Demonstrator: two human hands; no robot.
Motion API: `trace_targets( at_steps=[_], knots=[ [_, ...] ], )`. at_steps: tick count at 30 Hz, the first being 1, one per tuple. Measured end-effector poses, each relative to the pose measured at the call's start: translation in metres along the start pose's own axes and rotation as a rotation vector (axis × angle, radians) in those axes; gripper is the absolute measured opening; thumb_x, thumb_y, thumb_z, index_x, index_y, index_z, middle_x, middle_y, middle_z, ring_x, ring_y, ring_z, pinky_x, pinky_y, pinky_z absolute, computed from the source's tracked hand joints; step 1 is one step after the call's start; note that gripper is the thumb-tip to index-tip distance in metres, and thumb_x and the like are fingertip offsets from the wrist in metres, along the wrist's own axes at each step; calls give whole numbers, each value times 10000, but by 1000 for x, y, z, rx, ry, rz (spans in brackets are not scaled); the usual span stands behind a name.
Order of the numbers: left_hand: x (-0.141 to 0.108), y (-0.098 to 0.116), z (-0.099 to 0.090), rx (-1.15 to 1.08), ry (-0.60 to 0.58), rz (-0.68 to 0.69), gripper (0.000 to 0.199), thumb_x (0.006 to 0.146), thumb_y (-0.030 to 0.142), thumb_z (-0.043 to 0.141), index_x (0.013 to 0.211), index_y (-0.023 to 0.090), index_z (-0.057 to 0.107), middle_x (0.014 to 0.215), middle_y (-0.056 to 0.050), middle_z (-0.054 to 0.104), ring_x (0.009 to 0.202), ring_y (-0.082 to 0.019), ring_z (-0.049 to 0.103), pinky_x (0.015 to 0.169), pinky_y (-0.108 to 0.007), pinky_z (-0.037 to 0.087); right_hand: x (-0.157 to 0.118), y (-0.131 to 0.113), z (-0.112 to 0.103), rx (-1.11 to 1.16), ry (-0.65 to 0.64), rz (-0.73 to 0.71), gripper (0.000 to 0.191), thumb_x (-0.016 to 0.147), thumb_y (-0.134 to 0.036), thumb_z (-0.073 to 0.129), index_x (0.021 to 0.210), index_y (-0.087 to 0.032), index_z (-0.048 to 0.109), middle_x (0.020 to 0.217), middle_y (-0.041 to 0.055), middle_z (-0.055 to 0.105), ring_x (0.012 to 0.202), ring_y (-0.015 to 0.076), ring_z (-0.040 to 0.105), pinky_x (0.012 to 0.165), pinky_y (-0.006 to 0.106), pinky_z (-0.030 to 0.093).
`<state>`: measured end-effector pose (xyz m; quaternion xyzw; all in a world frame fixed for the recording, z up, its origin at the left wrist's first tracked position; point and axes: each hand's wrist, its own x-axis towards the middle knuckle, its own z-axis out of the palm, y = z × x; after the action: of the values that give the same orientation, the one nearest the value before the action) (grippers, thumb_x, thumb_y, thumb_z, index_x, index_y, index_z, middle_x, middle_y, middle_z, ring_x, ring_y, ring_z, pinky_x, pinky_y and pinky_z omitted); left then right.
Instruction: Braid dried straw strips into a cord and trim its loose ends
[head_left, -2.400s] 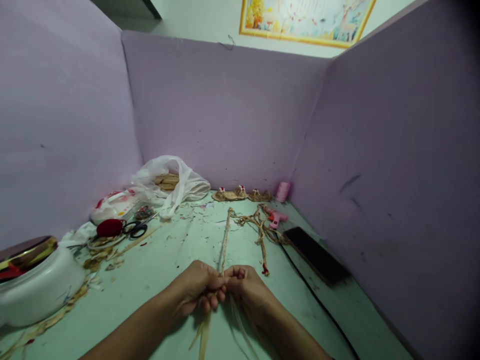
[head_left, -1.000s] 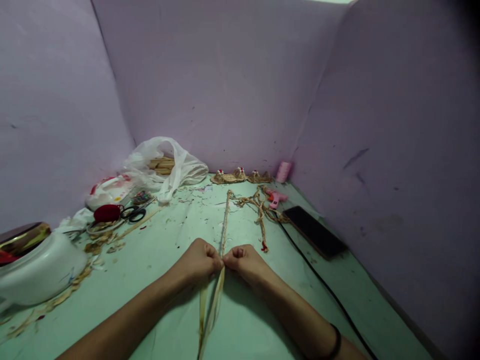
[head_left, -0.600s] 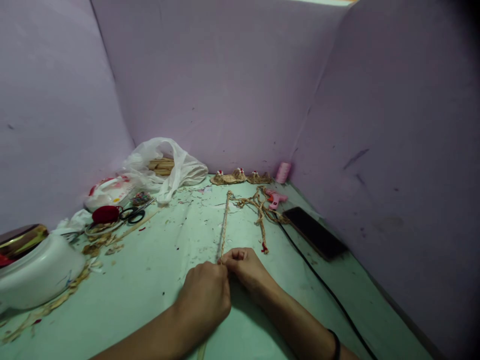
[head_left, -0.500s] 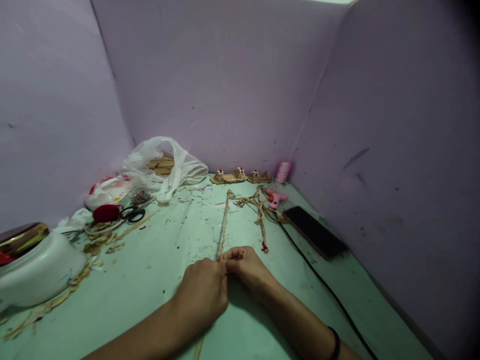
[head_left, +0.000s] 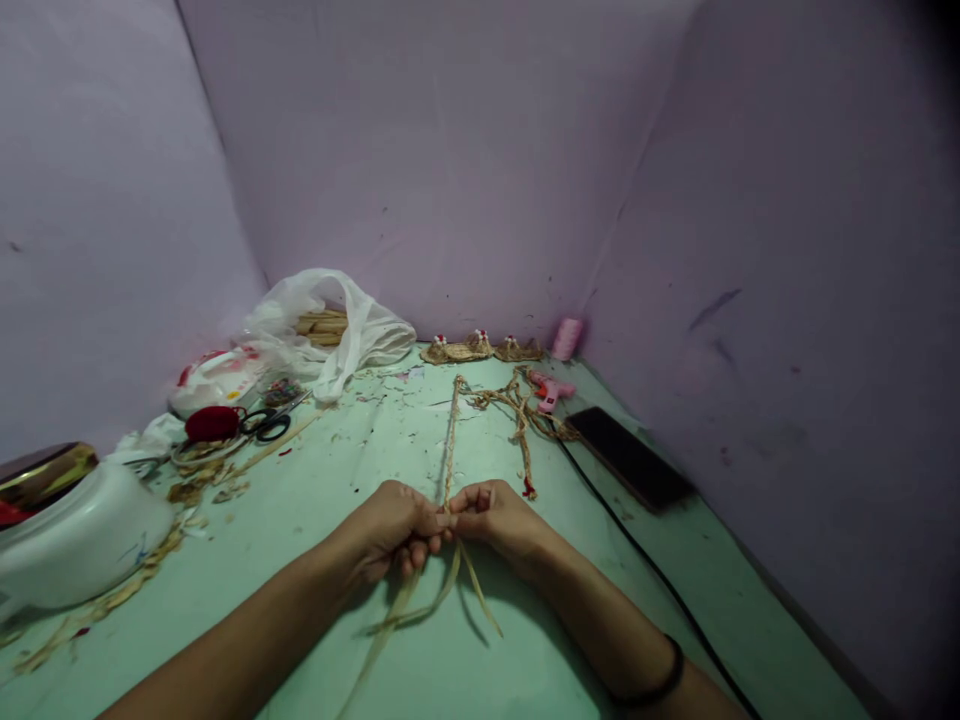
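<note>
A thin braided straw cord [head_left: 451, 446] runs from the far middle of the table straight toward me. Its near end is pinched between my left hand [head_left: 401, 528] and my right hand [head_left: 491, 515], whose fingertips meet there. Both hands have their fingers closed on it. Loose flat straw strands [head_left: 448, 588] hang below the fingers toward me, one slanting right and others down to the left. Beyond my right hand lies a heap of thicker braided cord [head_left: 523, 440] with a red-tied end.
On the right are a phone [head_left: 628, 458], a black cable [head_left: 637, 550], a pink glue gun [head_left: 553, 390] and a pink thread spool [head_left: 567, 339]. Leftward lie scissors [head_left: 268, 425], a white container [head_left: 82, 535] and a plastic bag [head_left: 360, 340]. Woven straw pieces [head_left: 457, 352] rest by the wall.
My left hand has turned from knuckles-up to a thumb-up pinch at the cord. Several loose strands below the hands now show. My right hand stays nearly in place.
</note>
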<state>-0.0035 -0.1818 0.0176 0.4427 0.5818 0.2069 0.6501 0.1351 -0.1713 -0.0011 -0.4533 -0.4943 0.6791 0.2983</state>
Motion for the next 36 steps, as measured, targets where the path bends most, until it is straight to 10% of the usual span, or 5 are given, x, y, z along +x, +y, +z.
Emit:
trace_targets(
  at_steps=[9,20,25,30,36],
  knots=[
    [7,-5,14,115,160,73,172,508,130,440,347,165,392,217,63,262,199,-41,189,251,-176,116,-17,-4,4,-951,318,-201,182,590,-130,508,630,-144,684,598,85,665,527,145,539,468,234,292],
    [0,-5,13,-96,134,103,96,509,191,484,427,153,454,301,55,372,236,-33,241,273,-170,110,-36,-14,13,-1085,125,-377,189,622,-136,495,603,-145,684,573,70,648,453,107,446,444,231,242],
    [6,-9,15,-41,131,212,90,504,161,496,422,136,471,327,67,344,318,-25,237,339,-176,151,-32,-25,-10,-809,11,-262,173,666,-239,542,618,-143,678,512,8,596,453,89,437,434,196,283],
    [12,-18,10,186,117,336,123,575,203,474,535,127,562,469,36,425,456,-64,340,432,-191,252,19,-61,-65,-677,452,-167,185,674,-235,535,684,-103,663,566,51,617,469,108,497,457,206,362],
    [12,-20,5,269,73,315,157,610,220,456,540,141,572,453,35,383,449,-70,326,421,-196,235,134,-99,-92,-1087,659,-180,285,721,-309,472,763,-111,674,650,60,627,596,148,558,517,222,355]
  ],
)
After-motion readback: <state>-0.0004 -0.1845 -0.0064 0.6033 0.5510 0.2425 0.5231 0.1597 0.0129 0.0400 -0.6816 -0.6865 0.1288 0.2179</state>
